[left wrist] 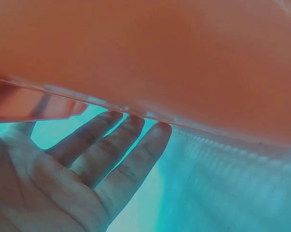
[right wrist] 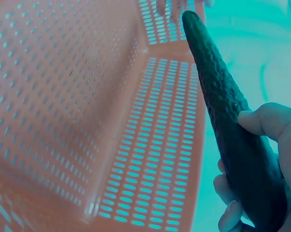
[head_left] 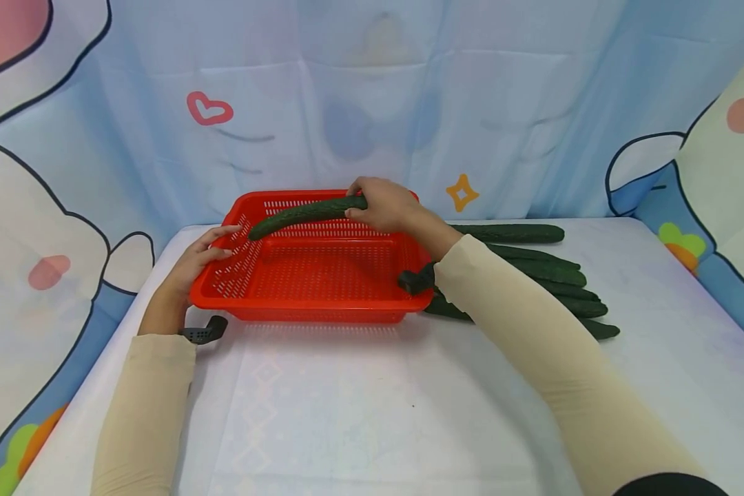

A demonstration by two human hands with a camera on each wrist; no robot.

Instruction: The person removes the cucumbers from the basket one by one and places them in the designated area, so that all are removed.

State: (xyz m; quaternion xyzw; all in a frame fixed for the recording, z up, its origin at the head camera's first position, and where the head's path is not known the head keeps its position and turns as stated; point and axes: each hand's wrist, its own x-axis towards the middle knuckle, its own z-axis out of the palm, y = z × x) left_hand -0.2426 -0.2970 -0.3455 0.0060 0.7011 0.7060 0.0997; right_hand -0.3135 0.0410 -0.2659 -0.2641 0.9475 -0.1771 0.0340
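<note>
My right hand point(head_left: 381, 204) grips a long dark green cucumber point(head_left: 310, 215) by its right end. It holds the cucumber slantwise over the back part of a red plastic basket point(head_left: 322, 313), the free tip pointing left. In the right wrist view, thumb and fingers wrap the thick end of the cucumber point(right wrist: 223, 111) beside the slotted basket wall point(right wrist: 150, 145). At the basket's left end, my left hand point(head_left: 192, 265) holds the rim, with digits over its edge. Seen from the left wrist, three fairly straight fingers point(left wrist: 131, 169) have their tips against the basket's outside point(left wrist: 150, 63).
Several more cucumbers point(head_left: 533, 265) lie side by side right of the basket, partly hidden by my right forearm. A white cloth point(head_left: 322, 413) covers the table. Behind it hangs a pale blue printed curtain point(head_left: 496, 69).
</note>
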